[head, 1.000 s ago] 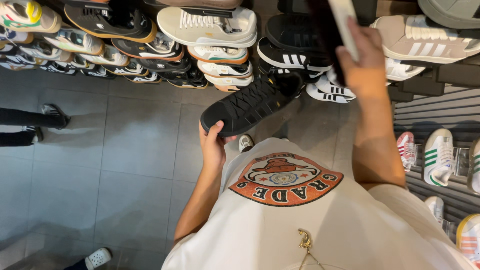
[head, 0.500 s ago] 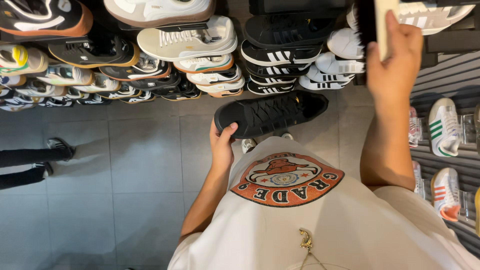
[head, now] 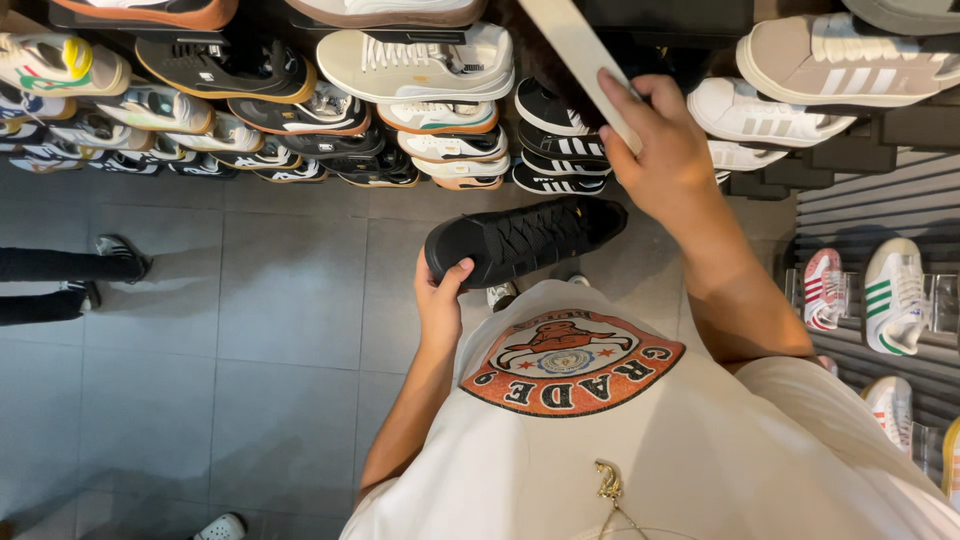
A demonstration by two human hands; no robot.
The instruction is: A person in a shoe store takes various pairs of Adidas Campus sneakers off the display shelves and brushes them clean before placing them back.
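Observation:
My left hand (head: 440, 300) grips an all-black lace-up sneaker (head: 525, 238) by its toe end, holding it level in front of my chest. My right hand (head: 660, 150) is raised higher and to the right, fingers closed on a flat pale strip, a shelf edge or slat (head: 580, 60), that slants up toward the top of the view. A large cream sneaker (head: 425, 60) sits on the display just left of that strip. My white shirt with a round orange print (head: 570, 365) fills the lower frame.
Tiered shelves of sneakers (head: 250, 110) run across the top. More shoes, white with green and red stripes (head: 895, 295), hang on the slatted wall at right. Another person's legs and dark shoes (head: 110, 265) stand at left on the grey tiled floor (head: 250, 350).
My right hand has come down and leftward on the pale strip. The black sneaker in my left hand stayed roughly level, and the view tilted slightly.

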